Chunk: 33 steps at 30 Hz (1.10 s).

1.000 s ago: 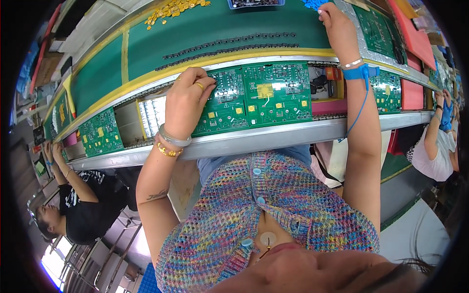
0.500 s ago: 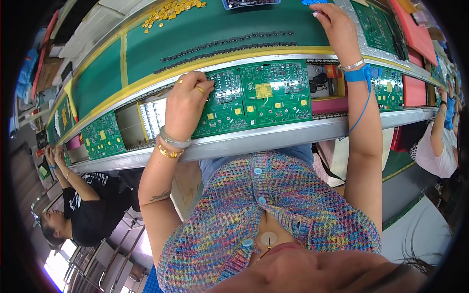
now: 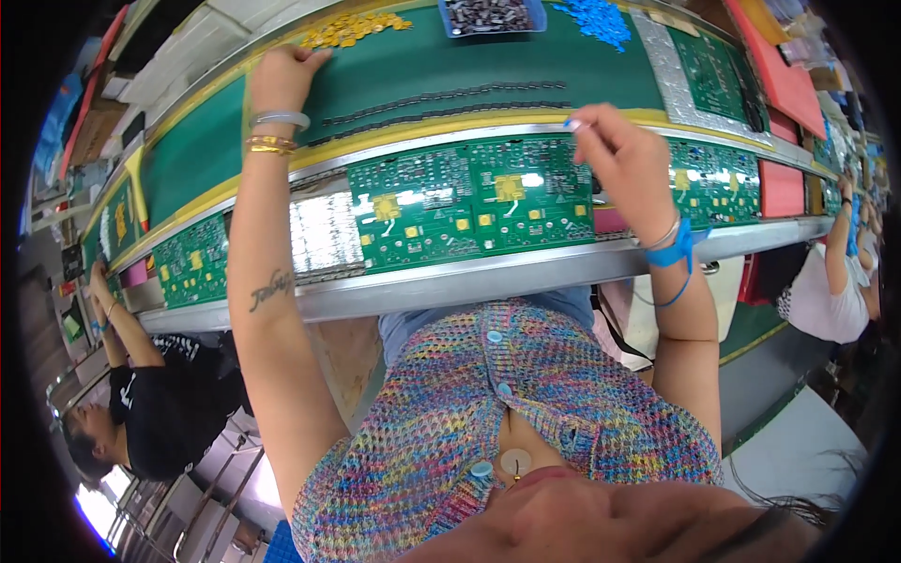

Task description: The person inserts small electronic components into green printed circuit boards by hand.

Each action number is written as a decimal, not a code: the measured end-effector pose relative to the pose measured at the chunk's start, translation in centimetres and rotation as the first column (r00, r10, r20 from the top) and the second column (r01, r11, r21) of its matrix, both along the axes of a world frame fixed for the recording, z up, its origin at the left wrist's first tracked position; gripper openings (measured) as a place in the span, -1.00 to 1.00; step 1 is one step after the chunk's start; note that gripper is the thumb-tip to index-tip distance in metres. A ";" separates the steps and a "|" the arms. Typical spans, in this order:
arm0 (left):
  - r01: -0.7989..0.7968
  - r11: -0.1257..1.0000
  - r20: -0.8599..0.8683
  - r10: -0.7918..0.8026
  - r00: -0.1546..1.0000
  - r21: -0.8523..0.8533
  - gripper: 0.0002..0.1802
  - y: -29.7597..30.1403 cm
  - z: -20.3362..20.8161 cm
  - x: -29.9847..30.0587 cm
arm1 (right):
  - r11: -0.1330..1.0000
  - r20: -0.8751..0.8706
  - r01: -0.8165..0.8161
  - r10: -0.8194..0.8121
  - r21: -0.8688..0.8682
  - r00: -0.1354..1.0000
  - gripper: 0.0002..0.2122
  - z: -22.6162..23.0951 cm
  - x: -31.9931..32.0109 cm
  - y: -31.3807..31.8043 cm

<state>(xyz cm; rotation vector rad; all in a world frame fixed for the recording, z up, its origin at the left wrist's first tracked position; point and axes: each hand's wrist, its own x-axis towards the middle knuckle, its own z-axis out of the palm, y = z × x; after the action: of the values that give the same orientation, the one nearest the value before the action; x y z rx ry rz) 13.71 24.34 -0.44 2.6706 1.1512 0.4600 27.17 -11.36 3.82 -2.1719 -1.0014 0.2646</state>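
Observation:
My left hand [image 3: 282, 80] is at the far left of the green work surface, its fingers bent and drawn together beside a pile of small yellow disc-shaped components [image 3: 361, 28]. Whatever sits between those fingertips is hidden. Over the right end of a green circuit board [image 3: 535, 202], my right hand [image 3: 627, 164] pinches a small blue component [image 3: 571, 123] between thumb and forefinger. Another green circuit board [image 3: 413, 211] lies against it on the left, in the metal-edged conveyor track.
Behind the track lie two rows of small black components [image 3: 450, 100]. Farther back are a blue tray [image 3: 496, 19] of dark parts and a pile of blue components [image 3: 596, 21]. A metal rail [image 3: 450, 281] runs along the near side. People work at both sides.
My left hand has left the boards and moved back to the yellow pile. My right hand has come from the blue pile toward me, over the board. The boards have shifted slightly.

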 end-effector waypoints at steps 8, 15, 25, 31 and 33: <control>0.224 0.920 0.193 -0.169 0.967 -0.321 -0.78 2.0 -1.1 -0.2 | 0.978 0.042 -0.076 0.086 -0.196 0.995 -0.88 -2.4 -1.9 0.0; 0.442 0.770 0.520 -0.170 0.837 -0.460 -0.82 -6.3 2.3 -3.1 | 0.973 0.094 -0.041 0.063 -0.226 0.994 -0.86 -2.6 -1.4 1.0; 0.554 0.556 0.599 -0.120 0.792 -0.620 -0.90 -13.6 2.5 -7.4 | 0.969 0.156 -0.028 0.068 -0.245 0.985 -0.87 -3.3 -1.3 1.6; 0.486 0.614 0.502 -0.163 0.849 -0.622 -0.83 -15.9 3.6 -7.9 | 0.957 0.189 -0.021 0.079 -0.288 0.979 -0.87 -3.1 -1.3 2.0; 0.434 0.578 0.478 -0.085 0.874 -0.691 -0.79 -16.5 3.8 -8.1 | 0.959 0.204 -0.041 0.101 -0.280 0.974 -0.85 -3.3 -1.0 2.1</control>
<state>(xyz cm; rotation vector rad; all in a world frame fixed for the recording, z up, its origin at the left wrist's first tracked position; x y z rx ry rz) 5.66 7.87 3.34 1.7906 0.5823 0.3090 26.15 -9.26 0.55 -2.4585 -1.2289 0.2130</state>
